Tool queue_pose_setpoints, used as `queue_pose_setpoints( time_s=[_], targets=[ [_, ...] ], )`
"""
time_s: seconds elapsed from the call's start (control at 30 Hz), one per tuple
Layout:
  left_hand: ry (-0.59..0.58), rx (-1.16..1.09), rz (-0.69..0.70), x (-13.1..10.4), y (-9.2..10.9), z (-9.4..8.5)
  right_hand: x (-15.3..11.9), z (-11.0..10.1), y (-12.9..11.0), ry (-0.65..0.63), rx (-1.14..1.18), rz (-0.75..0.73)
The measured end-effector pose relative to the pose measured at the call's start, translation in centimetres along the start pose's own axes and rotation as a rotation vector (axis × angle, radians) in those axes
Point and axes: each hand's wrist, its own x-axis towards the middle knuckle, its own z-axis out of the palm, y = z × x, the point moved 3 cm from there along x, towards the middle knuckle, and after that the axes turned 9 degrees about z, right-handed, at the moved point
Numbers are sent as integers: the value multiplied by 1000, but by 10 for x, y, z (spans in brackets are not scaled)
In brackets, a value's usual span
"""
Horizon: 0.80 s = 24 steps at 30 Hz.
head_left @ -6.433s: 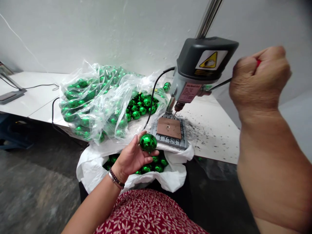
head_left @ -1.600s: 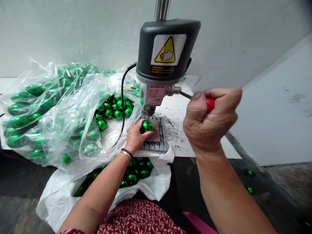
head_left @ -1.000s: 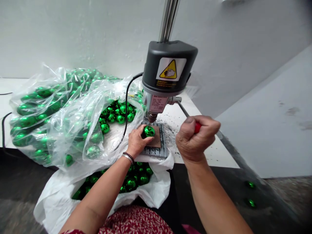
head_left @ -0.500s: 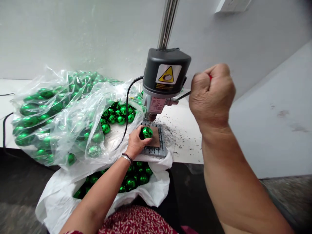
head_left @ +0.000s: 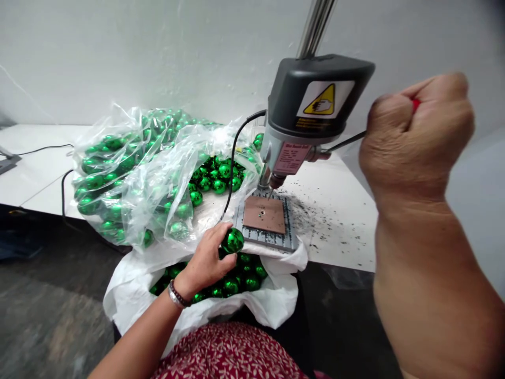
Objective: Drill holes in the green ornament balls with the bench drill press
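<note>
My left hand (head_left: pixel 207 260) has a shiny green bauble (head_left: pixel 232 240) between its thumb and fingers, above the mouth of a white sack (head_left: pixel 272 310) of green baubles. My right hand (head_left: pixel 418 137) is closed around the red-tipped end of the feed lever (head_left: pixel 347 141) of a small drill press (head_left: pixel 315 100). Below the chuck, the thin bit (head_left: pixel 270 193) points down at a brown board (head_left: pixel 272 218) with a small hole, which lies on the grey slotted base (head_left: pixel 290 239).
On the white table (head_left: pixel 43 184), a large clear plastic bag (head_left: pixel 130 173) of green baubles sits left of the drill press. A black cable (head_left: pixel 232 173) loops down beside the machine. Dark shavings (head_left: pixel 315 221) are scattered right of the base.
My left hand has brought the bauble from the board under the bit to over the sack. My right hand stays on the lever. The view has shifted left.
</note>
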Motion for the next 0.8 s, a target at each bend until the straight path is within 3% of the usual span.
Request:
queue_pose_setpoints(
  time_s=[0.13, 0.27, 0.37, 0.43, 0.53, 0.63, 0.73, 0.8],
  targets=[
    [47, 95, -144, 14, -4, -20, -6, -5, -13, -40, -40, 116],
    [74, 393, -305, 63, -32, -46, -9, -7, -17, -58, -4, 89],
    [-107, 609, -440, 95, -61, -56, -9, -9, -16, -46, 8, 88],
    [-261, 693, -522, 105, -75, -57, -9, -11, -14, -50, -4, 109],
    [-422, 808, -514, 106, -83, -55, -10, -11, -13, -64, 2, 113],
    [-486, 884, -452, 102, -82, -57, -10, -10, -13, -73, 43, 73],
    [-414, 834, -409, 101, -74, -63, -10, -9, -13, -64, 55, 35],
    [-288, 613, -363, 100, -61, -62, -9, -8, -12, -61, 55, 28]
  ],
)
